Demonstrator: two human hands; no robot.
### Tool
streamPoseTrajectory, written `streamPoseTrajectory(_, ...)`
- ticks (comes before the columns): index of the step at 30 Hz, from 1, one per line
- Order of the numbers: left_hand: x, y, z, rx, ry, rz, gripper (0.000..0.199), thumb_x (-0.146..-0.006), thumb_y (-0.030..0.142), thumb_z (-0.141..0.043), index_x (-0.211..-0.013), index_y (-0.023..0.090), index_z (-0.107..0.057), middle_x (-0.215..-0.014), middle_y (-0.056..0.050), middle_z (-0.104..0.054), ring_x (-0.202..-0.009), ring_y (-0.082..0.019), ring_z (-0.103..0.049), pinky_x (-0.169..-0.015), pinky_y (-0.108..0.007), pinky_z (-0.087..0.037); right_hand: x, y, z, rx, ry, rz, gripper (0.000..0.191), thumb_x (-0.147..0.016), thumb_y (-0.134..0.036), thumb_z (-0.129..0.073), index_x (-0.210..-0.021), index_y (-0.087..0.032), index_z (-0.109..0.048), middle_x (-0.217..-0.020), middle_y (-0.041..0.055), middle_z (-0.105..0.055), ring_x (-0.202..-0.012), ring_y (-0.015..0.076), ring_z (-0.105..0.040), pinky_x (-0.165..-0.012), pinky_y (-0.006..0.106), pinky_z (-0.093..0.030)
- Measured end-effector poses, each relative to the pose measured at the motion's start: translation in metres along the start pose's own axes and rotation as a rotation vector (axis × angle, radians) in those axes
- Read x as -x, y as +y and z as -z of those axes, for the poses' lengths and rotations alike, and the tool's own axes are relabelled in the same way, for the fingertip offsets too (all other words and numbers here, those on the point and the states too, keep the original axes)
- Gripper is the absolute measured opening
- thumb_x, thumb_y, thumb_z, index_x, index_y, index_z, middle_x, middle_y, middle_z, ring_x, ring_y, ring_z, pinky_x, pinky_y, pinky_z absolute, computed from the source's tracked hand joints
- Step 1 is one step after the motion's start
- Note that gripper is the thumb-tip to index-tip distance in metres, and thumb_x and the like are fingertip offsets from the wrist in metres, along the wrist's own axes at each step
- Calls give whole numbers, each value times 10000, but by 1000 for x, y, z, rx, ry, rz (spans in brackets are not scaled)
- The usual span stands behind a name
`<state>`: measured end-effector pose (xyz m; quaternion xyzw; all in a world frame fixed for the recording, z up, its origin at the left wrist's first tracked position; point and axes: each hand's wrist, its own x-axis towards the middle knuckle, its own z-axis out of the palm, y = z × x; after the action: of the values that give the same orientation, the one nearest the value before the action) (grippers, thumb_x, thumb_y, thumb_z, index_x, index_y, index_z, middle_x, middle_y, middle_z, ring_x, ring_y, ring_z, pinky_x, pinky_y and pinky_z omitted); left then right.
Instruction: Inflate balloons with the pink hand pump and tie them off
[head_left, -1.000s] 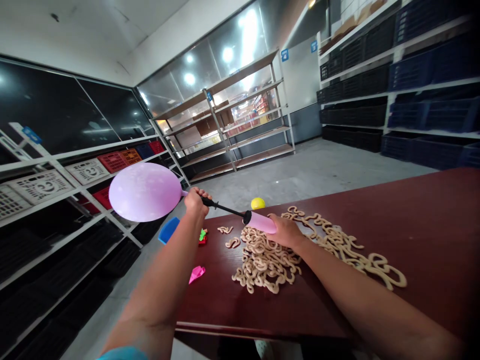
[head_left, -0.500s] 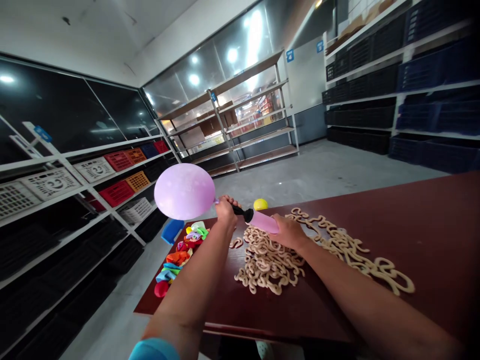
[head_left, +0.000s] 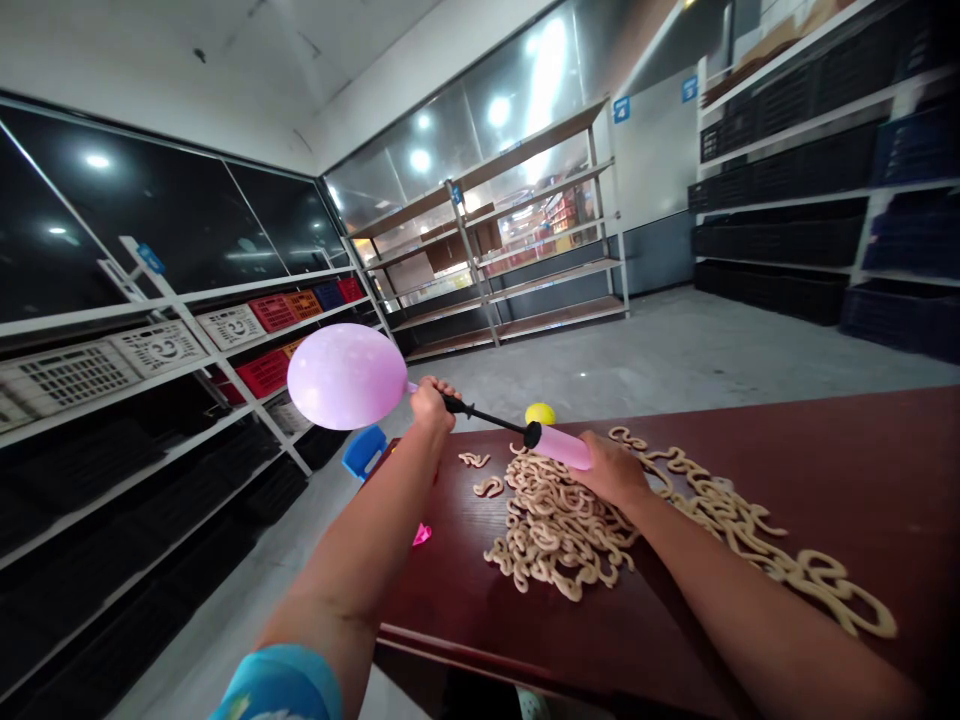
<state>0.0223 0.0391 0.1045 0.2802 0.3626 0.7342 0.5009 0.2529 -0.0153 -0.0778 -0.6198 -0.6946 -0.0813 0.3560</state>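
Observation:
A purple inflated balloon (head_left: 347, 377) sits on the end of a hand pump, out past the table's left part. My left hand (head_left: 433, 403) is closed around the balloon's neck and the pump's black end. A black rod runs from there to the pump's pink barrel (head_left: 562, 447), drawn well out of it. My right hand (head_left: 613, 470) grips the barrel's other end. Beneath the pump lies a heap of beige, curled, worm-like pieces (head_left: 559, 530). More of them, longer ones (head_left: 720, 510), stretch to the right. My left forearm covers most of the table's left end.
The dark red-brown table (head_left: 825, 450) spans the front. A yellow round object (head_left: 540, 414) shows at its far edge. One pink scrap (head_left: 422, 535) lies beside my left forearm. A blue chair (head_left: 365, 452) stands beyond the left end. Crate-filled shelves (head_left: 165, 300) line the left.
My hands have moved apart, and the pump's black rod now shows between them. The view has turned left, and my left arm now hides the coloured balloons on the table.

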Motion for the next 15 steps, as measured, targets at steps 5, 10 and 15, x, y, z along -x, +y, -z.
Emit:
streamPoseTrajectory(5, 22, -50, -7, -8, -9, 88, 155, -738, 151, -408, -620, 193, -316, -482, 56, -294, -364, -76, -330, -417, -220, -303, 1, -7, -3, 14, -13, 15, 318, -654, -360, -575, -918, -192, -524, -780, 61, -622, -708, 219, -577, -598, 296, -345)
streamPoseTrajectory(10, 41, -82, -17, 19, -37, 123, 159, -739, 182, -424, -622, 196, -318, -480, 55, -298, -367, -78, -333, -420, -225, -307, 1, -9, 2, 18, -38, -2, 305, -658, -400, -579, -874, -193, -521, -757, 57, -614, -698, 217, -573, -575, 287, -326)
streamPoseTrajectory(15, 35, -57, -20, -25, -41, 79, 152, -729, 154, -421, -617, 193, -325, -481, 55, -305, -368, -78, -342, -419, -222, -304, 1, -10, 5, -11, -9, 18, 278, -673, -387, -565, -874, -202, -515, -753, 53, -609, -681, 205, -561, -577, 290, -329)
